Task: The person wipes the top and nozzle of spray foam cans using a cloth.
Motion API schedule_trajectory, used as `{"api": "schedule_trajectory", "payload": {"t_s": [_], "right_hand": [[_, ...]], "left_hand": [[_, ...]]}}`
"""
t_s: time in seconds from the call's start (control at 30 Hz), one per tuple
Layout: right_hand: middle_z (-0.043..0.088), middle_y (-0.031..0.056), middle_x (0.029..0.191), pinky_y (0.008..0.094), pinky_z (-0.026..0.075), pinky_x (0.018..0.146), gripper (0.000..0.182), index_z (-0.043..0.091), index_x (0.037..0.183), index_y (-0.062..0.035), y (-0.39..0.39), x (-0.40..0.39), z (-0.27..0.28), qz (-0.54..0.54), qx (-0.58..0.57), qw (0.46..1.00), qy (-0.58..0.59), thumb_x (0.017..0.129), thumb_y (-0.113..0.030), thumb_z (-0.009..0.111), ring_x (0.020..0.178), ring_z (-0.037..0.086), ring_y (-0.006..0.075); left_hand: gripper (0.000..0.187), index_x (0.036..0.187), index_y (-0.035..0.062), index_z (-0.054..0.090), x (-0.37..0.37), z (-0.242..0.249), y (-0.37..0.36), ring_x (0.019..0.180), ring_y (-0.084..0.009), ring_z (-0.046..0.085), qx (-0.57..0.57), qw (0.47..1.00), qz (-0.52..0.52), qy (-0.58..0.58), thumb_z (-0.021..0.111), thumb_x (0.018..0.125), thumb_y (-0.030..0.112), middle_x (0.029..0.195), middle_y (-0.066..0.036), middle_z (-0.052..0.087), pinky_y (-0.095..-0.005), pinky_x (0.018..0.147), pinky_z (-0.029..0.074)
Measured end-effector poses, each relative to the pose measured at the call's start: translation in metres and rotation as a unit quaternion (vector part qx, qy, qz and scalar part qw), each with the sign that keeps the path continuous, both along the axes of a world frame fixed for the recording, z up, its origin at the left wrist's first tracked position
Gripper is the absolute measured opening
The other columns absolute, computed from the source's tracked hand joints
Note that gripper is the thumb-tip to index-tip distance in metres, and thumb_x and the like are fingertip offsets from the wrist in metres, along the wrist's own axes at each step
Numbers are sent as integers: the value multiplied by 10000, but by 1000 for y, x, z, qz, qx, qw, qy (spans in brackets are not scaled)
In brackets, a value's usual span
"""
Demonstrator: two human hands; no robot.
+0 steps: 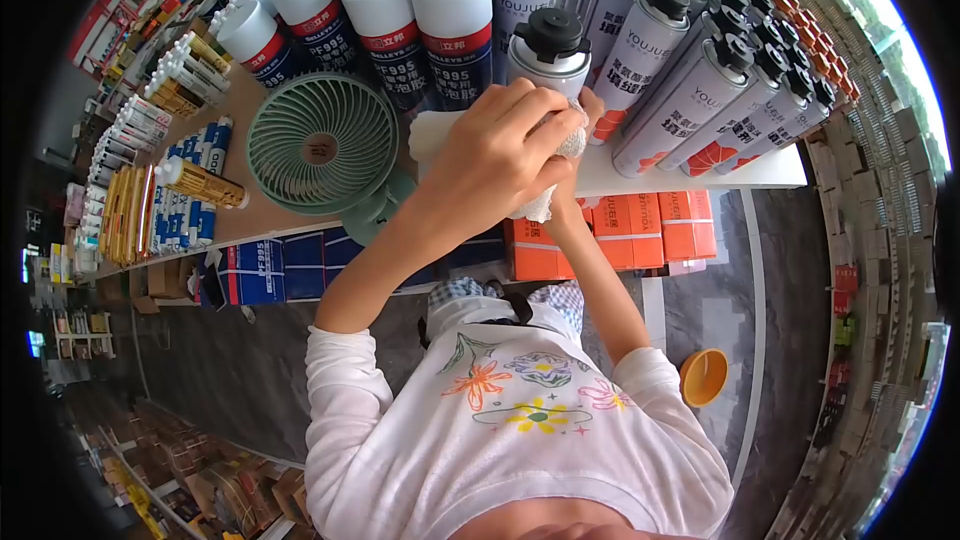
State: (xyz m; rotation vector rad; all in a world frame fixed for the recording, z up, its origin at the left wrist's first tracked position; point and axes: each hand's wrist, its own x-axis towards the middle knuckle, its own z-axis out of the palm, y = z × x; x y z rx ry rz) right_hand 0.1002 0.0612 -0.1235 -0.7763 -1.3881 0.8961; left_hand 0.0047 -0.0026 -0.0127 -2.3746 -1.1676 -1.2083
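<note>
A white spray-foam can (549, 65) with a black cap stands at the front of the shelf, tilted slightly toward me. My left hand (505, 152) is closed over a crumpled white cloth (540, 202) and presses it against the can's front. At the can's right side my right hand (582, 145) grips it, its fingers partly hidden behind the left hand and the cloth. Another pale piece of cloth (432, 135) shows left of my left wrist. Close to my left forearm stands a green fan (322, 145).
White-capped cans (452, 10) stand in rows behind and left. More foam cans (680, 105) fill the right of the shelf (790, 168). Tubes (205, 182) lie at the left. Orange boxes (630, 230) and blue boxes (258, 270) sit below. A yellow bowl (704, 377) is on the floor.
</note>
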Motion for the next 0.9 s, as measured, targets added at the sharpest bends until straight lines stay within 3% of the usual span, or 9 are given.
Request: {"api": "schedule_trajectory", "payload": {"t_s": [0.17, 0.23, 0.3, 0.4, 0.5, 0.6, 0.77, 0.8, 0.9], "right_hand": [[443, 192, 1178, 414, 434, 934, 757, 378, 1288, 27, 8, 21, 14, -45, 37, 993, -105, 720, -192, 829, 1094, 511, 348], [483, 169, 1108, 420, 458, 895, 760, 445, 1229, 35, 12, 34, 28, 33, 82, 979, -185, 662, -229, 876, 1030, 546, 343], [550, 149, 1139, 411, 466, 931, 760, 500, 1214, 27, 17, 46, 29, 75, 38, 985, -152, 640, -265, 903, 1073, 575, 297], [611, 141, 1260, 371, 460, 1010, 828, 500, 1328, -12, 31, 55, 34, 262, -53, 959, -94, 658, -267, 915, 1180, 568, 214], [644, 118, 1204, 357, 487, 973, 843, 496, 1337, -14, 42, 53, 44, 279, -97, 946, -136, 644, -237, 921, 1126, 607, 214], [671, 104, 1154, 355, 512, 931, 830, 495, 1338, -25, 34, 41, 38, 245, -60, 959, -126, 645, -205, 915, 1052, 646, 206], [673, 141, 1092, 362, 521, 873, 737, 483, 1270, -22, 10, 24, 27, 92, 40, 993, -68, 656, -163, 865, 990, 668, 218], [663, 152, 1080, 359, 521, 856, 668, 484, 1205, -19, 7, 23, 30, 90, 33, 994, -55, 662, -153, 849, 986, 667, 226], [659, 152, 1087, 359, 527, 845, 663, 479, 1189, -19, 5, 23, 29, 73, 22, 995, -61, 663, -144, 861, 986, 667, 230]], "left_hand": [[421, 1061, 17, 673, -13, 5, -11, 884, -247, 596, -13, 1000, -19, -3, 775, 655, 62, 1037, -78, 618, -376, 804, 510], [406, 1062, 22, 686, -20, 5, -19, 868, -255, 602, -34, 997, -13, -70, 753, 662, 44, 1026, -82, 622, -385, 796, 519], [392, 1055, 34, 708, -28, 9, -27, 868, -245, 616, -38, 994, 5, -100, 732, 664, 32, 1016, -72, 635, -363, 763, 536], [386, 1042, -5, 721, -36, 15, -33, 871, -223, 651, -35, 990, 10, -137, 702, 656, -13, 1012, -100, 664, -323, 755, 540], [393, 1049, -5, 718, -41, 15, -31, 876, -220, 650, -40, 987, 24, -156, 700, 658, -28, 1014, -104, 667, -318, 763, 537], [421, 1094, 33, 687, -40, 15, -24, 905, -253, 619, 12, 992, 54, -110, 742, 676, 21, 1039, -75, 649, -384, 815, 526], [401, 1068, 14, 665, -30, 21, -13, 906, -260, 600, 53, 993, 91, -52, 744, 675, 13, 1055, -79, 640, -383, 817, 498], [410, 1072, 13, 669, -27, 22, -13, 923, -272, 604, 54, 992, 105, -40, 739, 669, -3, 1064, -90, 654, -385, 825, 501], [439, 1084, 5, 666, -22, 22, -16, 950, -282, 605, 57, 992, 113, -10, 744, 652, -20, 1086, -98, 670, -388, 833, 498]]}}
